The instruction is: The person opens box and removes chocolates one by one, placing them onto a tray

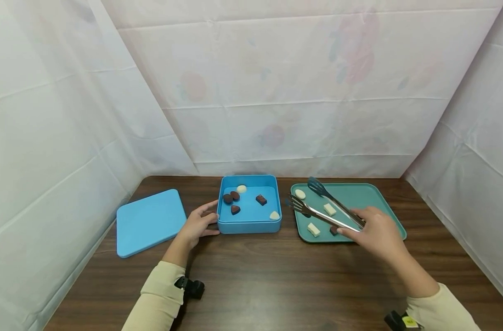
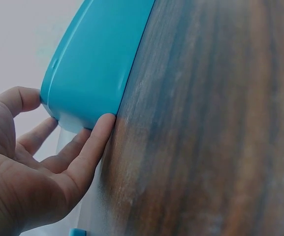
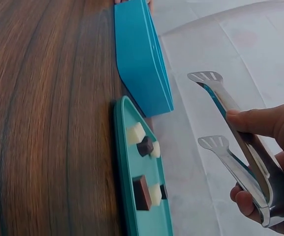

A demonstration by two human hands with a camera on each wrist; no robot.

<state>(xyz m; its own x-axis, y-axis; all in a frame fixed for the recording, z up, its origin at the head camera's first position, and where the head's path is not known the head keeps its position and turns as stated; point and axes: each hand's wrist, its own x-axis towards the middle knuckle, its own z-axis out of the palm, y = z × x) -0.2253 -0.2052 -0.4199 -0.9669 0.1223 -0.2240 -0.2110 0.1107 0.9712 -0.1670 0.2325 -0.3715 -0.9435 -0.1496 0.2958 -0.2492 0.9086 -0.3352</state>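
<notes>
1. Grasping long silver metal tongs with slotted heads (image 1: 334, 219) in the right grip (image 1: 377, 232), with thumb laid on one arm and curled fingers about the other.
2. Pointing the spread tong heads towards the far left, above the left part of a green rectangular tray with rounded corners (image 1: 363, 195).
3. Scattered on that tray: at far left, a smooth white oval piece (image 1: 300, 194); between the tong arms as seen from the head, a small white block (image 1: 330, 209); towards the near edge, a second white block (image 1: 313, 229), with a dark brown block (image 1: 333, 230) to its right.
4. Resting extended, spread fingers of the released left grip (image 1: 199, 225) against the left side of a light-blue, open-topped plastic box (image 1: 249, 227), left of the tray.
5. Inside the box: at far left, a cream domed piece (image 1: 241, 189), near two touching dark brown round pieces (image 1: 231, 197); nearer, a dark brown pointed piece (image 1: 235, 209); towards the right, a brown rectangular block (image 1: 261, 199); in the near right corner, a cream pointed piece (image 1: 274, 215).
6. Left of the box, lying flat on the dark wood-grain desk (image 1: 276, 276): a light-blue rounded panel (image 1: 151, 223).
</notes>
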